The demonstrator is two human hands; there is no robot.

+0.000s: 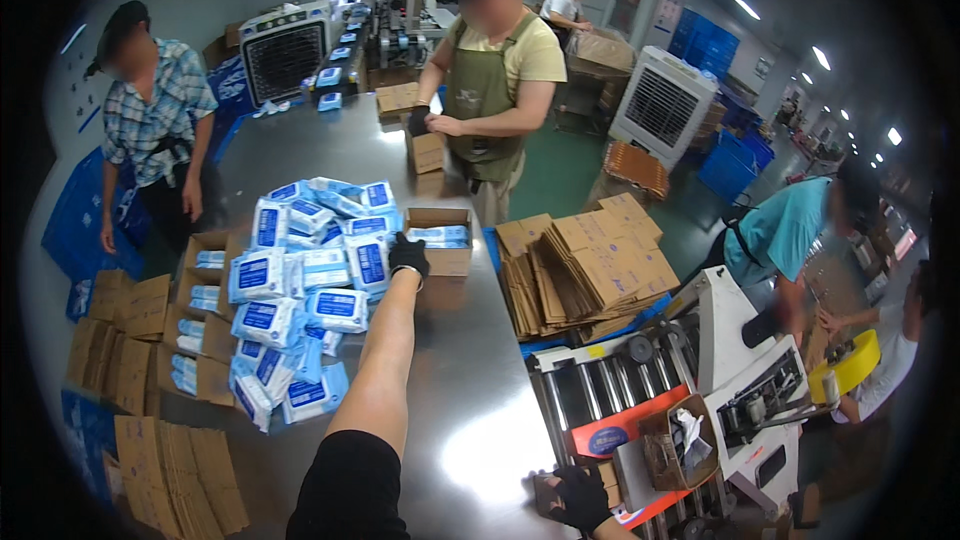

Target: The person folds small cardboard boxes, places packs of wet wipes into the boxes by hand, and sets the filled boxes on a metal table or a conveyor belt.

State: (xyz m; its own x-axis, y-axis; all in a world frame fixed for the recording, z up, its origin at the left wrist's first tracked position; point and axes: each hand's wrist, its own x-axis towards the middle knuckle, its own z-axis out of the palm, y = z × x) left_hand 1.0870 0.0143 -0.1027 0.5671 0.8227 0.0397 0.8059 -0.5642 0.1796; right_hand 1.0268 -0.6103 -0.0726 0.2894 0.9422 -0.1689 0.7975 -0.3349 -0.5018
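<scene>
Carton [450,262] between packs [325,268] and cardboard [612,258]

Soft packs [325,268]: white and light blue, dark blue label panels, heaped loose several deep on the steel table [455,360]. Poses mixed — some flat label-up, some tilted on their neighbours.
Open carton [452,262]: plain brown cardboard, upright just right of the heap, top open. Blue-and-white packs inside, edges up; full count can't be read.
Second carton [608,477]: brown, low at the table's right edge by the rollers [618,380] — mostly covered, so flaps and contents can't be told.
</scene>
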